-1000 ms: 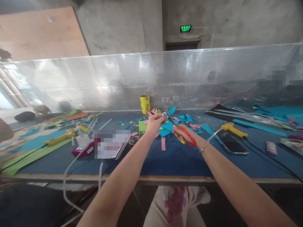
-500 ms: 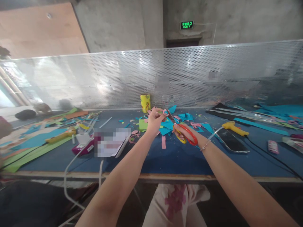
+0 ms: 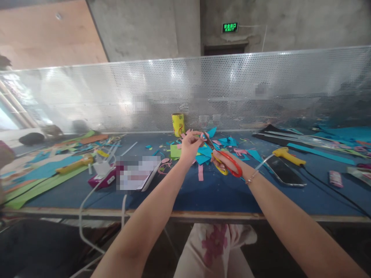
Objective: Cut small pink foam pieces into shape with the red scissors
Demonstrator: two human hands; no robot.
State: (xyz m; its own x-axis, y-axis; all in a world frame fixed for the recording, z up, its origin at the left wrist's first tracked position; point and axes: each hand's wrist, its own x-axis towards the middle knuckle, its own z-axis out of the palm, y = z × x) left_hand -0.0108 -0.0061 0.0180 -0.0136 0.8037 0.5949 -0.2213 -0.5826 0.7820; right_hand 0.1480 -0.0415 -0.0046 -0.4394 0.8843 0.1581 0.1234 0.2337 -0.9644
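From the head view, the left hand [image 3: 190, 146] is pinching a pink scrap [image 3: 202, 136], too small to make out fully, at its two-o'clock fingertips; the right hand [image 3: 219, 157] is gripping, partly hiding, scissors [image 3: 210, 143] pointing toward eleven.

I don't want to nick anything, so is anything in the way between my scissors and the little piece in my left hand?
Nothing visible does. The scissors in your right hand have their blades close beside the small pink-and-blue piece pinched in your left hand; the blue paper scraps appear to lie below.
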